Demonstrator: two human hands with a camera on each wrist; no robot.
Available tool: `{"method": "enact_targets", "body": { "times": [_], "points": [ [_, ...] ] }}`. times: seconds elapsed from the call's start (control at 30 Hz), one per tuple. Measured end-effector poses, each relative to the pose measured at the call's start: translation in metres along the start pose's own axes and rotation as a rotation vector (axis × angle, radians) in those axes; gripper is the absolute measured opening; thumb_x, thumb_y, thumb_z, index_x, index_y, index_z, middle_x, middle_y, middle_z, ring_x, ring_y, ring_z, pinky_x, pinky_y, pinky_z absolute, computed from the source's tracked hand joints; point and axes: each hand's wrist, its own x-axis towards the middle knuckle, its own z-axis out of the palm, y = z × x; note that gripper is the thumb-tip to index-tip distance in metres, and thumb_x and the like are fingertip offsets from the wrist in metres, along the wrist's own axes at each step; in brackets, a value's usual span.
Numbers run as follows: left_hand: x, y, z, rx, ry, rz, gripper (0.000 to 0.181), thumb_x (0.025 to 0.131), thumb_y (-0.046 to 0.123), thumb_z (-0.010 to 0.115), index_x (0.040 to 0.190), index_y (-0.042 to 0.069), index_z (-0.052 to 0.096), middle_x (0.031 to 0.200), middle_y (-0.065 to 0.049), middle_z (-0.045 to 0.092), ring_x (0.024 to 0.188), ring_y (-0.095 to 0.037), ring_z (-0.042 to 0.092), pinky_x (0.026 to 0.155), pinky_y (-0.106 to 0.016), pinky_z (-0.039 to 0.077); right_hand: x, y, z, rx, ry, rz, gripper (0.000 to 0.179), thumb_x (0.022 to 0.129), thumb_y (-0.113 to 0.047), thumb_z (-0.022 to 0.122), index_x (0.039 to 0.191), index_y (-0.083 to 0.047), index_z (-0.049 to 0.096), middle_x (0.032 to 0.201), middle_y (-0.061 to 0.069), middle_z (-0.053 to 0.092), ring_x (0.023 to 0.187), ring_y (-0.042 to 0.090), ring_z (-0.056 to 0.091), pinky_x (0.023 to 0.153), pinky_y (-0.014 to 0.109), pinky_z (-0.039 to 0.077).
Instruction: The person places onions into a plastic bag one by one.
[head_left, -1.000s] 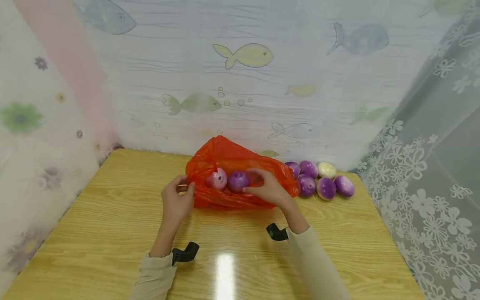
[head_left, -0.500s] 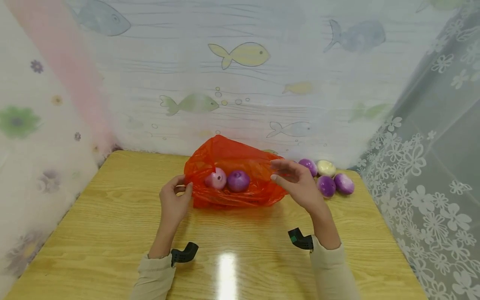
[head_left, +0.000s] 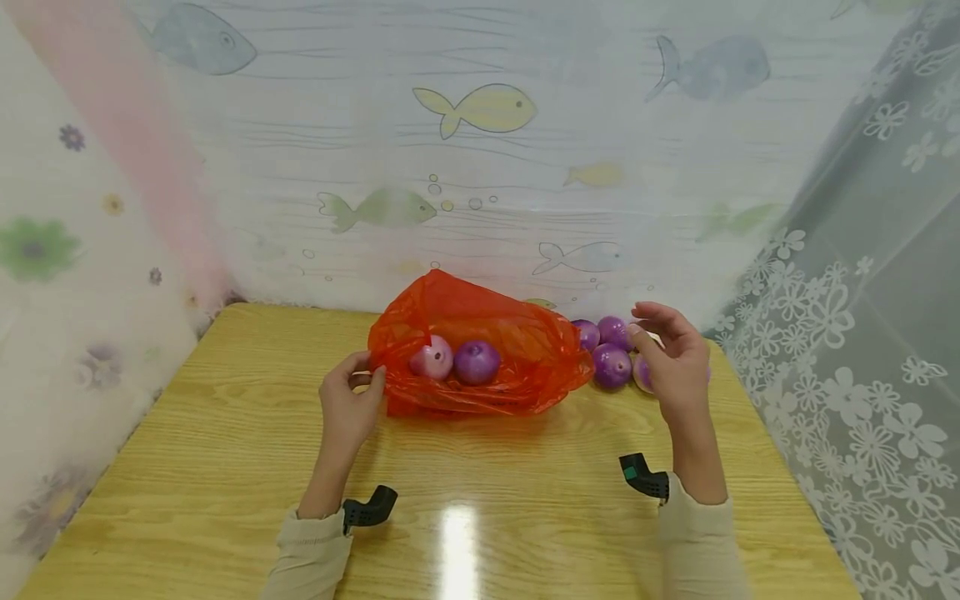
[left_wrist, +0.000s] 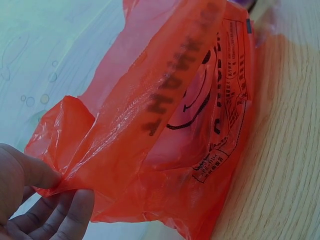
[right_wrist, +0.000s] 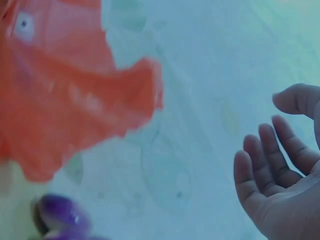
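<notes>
A red plastic bag (head_left: pixel 457 300) lies on its side at the middle back, its mouth facing me. Inside rest a pinkish onion (head_left: pixel 432 358) and a purple onion (head_left: pixel 477 363). My left hand (head_left: pixel 351 402) pinches the bag's left edge between thumb and fingers; dark print marks the bag (left_wrist: pixel 120 125) in the left wrist view. My right hand (head_left: pixel 681 367) is above several onions (head_left: pixel 612 367) right of the bag, partly covering them. In the right wrist view the right hand (right_wrist: pixel 285 185) holds nothing, its fingers relaxed and thumb spread.
The wooden table (head_left: pixel 225 450) runs under everything. Behind it hangs a fish-patterned cloth (head_left: pixel 480 167), and a lace curtain (head_left: pixel 847 400) borders the right side. Black wrist mounts (head_left: pixel 371 506) sit on both sleeves.
My right hand has come out of the bag mouth, leaving the purple onion inside, and moved right to above the loose onions. My left hand keeps its pinch on the bag.
</notes>
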Motion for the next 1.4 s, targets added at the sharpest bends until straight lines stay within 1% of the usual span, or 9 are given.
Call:
{"method": "enact_targets", "body": {
  "times": [0.13,0.3,0.5,0.6,0.7,0.87,1.0,1.13,1.4],
  "points": [
    [0.000,0.000,0.000,0.001,-0.006,-0.012,0.023,0.096,-0.001,0.064,0.118,-0.006,0.069,0.110,-0.024,0.068,0.081,-0.014,0.063,0.069,-0.008,0.054,0.004,0.018,-0.015,-0.042,0.090,0.039,0.025,0.095,0.003,0.066,0.119,0.008,0.064,0.104,-0.001,0.068,0.099,0.014,0.062,0.084,0.017,0.055],
    [-0.001,0.001,0.001,0.016,-0.006,-0.019,0.024,0.096,-0.001,0.064,0.119,-0.007,0.068,0.110,-0.023,0.068,0.080,-0.010,0.061,0.069,-0.008,0.054,0.007,0.049,-0.036,-0.116,0.174,0.122,0.023,0.093,0.000,0.069,0.116,-0.002,0.068,0.105,-0.003,0.066,0.100,0.010,0.060,0.085,0.013,0.050],
    [-0.001,0.000,0.002,0.018,0.007,0.006,0.022,0.095,-0.002,0.065,0.116,-0.008,0.068,0.107,-0.025,0.068,0.080,-0.018,0.064,0.067,-0.007,0.053,0.012,0.088,-0.065,-0.185,0.340,0.137,0.021,0.091,-0.004,0.071,0.112,-0.005,0.070,0.104,-0.003,0.065,0.097,0.010,0.057,0.083,0.014,0.048],
    [0.000,0.000,0.003,0.016,0.010,0.015,0.022,0.095,-0.002,0.065,0.115,-0.009,0.068,0.106,-0.026,0.068,0.082,-0.025,0.066,0.067,-0.007,0.053,0.016,0.105,-0.080,-0.256,0.436,0.180,0.029,0.090,-0.010,0.074,0.117,-0.003,0.069,0.108,-0.004,0.062,0.095,0.007,0.051,0.082,0.017,0.042],
    [-0.001,0.000,0.004,0.024,0.001,0.010,0.023,0.095,-0.002,0.064,0.116,-0.008,0.068,0.107,-0.025,0.068,0.084,-0.029,0.066,0.069,-0.006,0.052,0.020,0.118,-0.095,-0.323,0.492,0.260,0.044,0.089,-0.015,0.073,0.129,0.000,0.063,0.123,0.002,0.057,0.096,0.008,0.044,0.081,0.020,0.038],
    [-0.001,-0.001,0.006,0.033,-0.014,-0.017,0.025,0.096,-0.001,0.064,0.119,-0.008,0.067,0.110,-0.025,0.068,0.088,-0.033,0.066,0.070,-0.006,0.051,0.022,0.132,-0.119,-0.419,0.463,0.443,0.072,0.091,-0.031,0.073,0.151,-0.004,0.044,0.151,0.011,0.039,0.116,0.016,0.037,0.088,0.026,0.037],
    [-0.002,-0.001,0.005,0.031,-0.019,-0.030,0.024,0.096,-0.001,0.064,0.119,-0.008,0.067,0.110,-0.024,0.067,0.090,-0.034,0.065,0.070,-0.006,0.052,0.027,0.137,-0.132,-0.441,0.400,0.558,0.087,0.090,-0.044,0.072,0.157,-0.005,0.031,0.161,0.017,0.026,0.138,0.027,0.030,0.110,0.034,0.036],
    [-0.002,-0.001,0.005,0.026,-0.024,-0.036,0.024,0.096,-0.001,0.063,0.119,-0.007,0.067,0.110,-0.024,0.067,0.091,-0.035,0.065,0.070,-0.006,0.052,0.032,0.140,-0.139,-0.409,0.356,0.638,0.097,0.090,-0.046,0.071,0.161,-0.002,0.020,0.165,0.019,0.019,0.149,0.029,0.023,0.124,0.037,0.027],
    [-0.001,0.000,0.003,0.017,-0.016,-0.030,0.024,0.096,-0.002,0.064,0.119,-0.008,0.067,0.110,-0.024,0.067,0.089,-0.035,0.064,0.069,-0.007,0.052,0.040,0.143,-0.142,-0.444,0.319,0.715,0.106,0.087,-0.057,0.070,0.161,0.001,0.019,0.167,0.020,0.013,0.153,0.032,0.020,0.126,0.042,0.023]
  ]
}}
